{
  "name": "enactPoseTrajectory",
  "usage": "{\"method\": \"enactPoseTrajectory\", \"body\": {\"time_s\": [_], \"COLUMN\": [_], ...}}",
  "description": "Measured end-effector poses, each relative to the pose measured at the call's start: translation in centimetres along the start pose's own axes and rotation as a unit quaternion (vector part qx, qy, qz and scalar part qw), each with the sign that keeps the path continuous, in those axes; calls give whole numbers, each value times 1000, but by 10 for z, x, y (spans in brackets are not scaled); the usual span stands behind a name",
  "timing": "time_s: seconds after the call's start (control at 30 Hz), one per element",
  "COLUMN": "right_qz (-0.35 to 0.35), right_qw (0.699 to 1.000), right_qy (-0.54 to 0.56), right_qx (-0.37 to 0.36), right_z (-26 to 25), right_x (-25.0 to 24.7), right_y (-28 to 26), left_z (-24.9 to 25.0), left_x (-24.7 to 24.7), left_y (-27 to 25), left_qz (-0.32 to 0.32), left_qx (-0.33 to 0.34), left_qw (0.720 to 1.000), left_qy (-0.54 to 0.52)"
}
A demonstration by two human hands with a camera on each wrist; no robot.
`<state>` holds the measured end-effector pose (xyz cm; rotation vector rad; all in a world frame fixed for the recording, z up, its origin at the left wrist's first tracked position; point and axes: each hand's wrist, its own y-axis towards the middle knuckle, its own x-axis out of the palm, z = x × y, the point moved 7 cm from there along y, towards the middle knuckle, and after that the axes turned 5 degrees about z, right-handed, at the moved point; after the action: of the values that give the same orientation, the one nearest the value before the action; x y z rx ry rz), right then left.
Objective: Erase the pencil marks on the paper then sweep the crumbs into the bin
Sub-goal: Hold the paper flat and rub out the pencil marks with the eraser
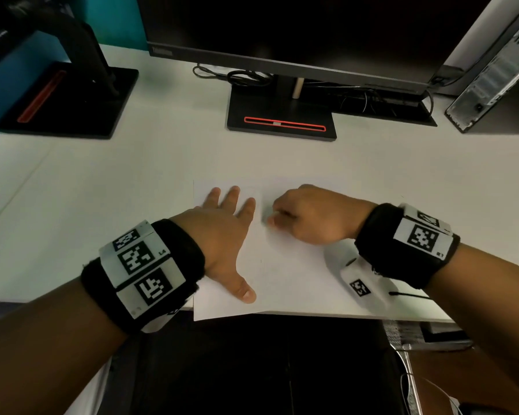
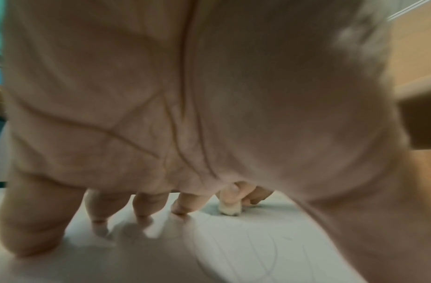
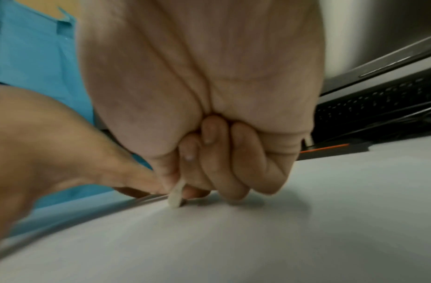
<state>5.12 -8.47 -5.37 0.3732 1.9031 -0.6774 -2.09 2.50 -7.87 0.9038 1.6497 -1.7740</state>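
Observation:
A white sheet of paper (image 1: 285,274) lies at the desk's front edge and hangs slightly over it. My left hand (image 1: 225,232) presses flat on its left part with fingers spread. My right hand (image 1: 309,217) is curled and pinches a small white eraser (image 3: 176,195), its tip touching the paper just right of the left forefinger. The eraser (image 2: 230,208) also shows in the left wrist view, with faint pencil lines (image 2: 265,254) on the paper in front of it. No bin or crumbs are in view.
A monitor stands behind the paper on a black base (image 1: 282,121) with cables beside it. A second stand (image 1: 69,100) is at the far left. A computer case (image 1: 498,70) leans at the far right. The white desk (image 1: 102,190) surrounds the paper.

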Motion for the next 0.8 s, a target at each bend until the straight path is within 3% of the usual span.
{"method": "enactPoseTrajectory", "body": {"time_s": [0.17, 0.33, 0.5, 0.67, 0.8], "right_qz": [-91, 4, -75, 0, -32], "right_qw": [994, 999, 992, 997, 994], "right_qy": [30, 22, 42, 35, 33], "right_qx": [-55, -37, -96, -64, -97], "right_z": [-26, -7, -36, -11, -32], "right_x": [24, 5, 30, 12, 30], "right_y": [-21, -15, -35, -25, -39], "left_z": [0, 1, 1, 4, 3], "left_x": [1, 1, 2, 0, 2], "left_y": [1, -1, -1, -1, -2], "left_qz": [7, -8, -14, -15, -13], "left_qx": [11, 12, 9, 5, 6], "left_qw": [1000, 1000, 1000, 1000, 1000], "left_qy": [-4, -8, 4, -1, 6]}}
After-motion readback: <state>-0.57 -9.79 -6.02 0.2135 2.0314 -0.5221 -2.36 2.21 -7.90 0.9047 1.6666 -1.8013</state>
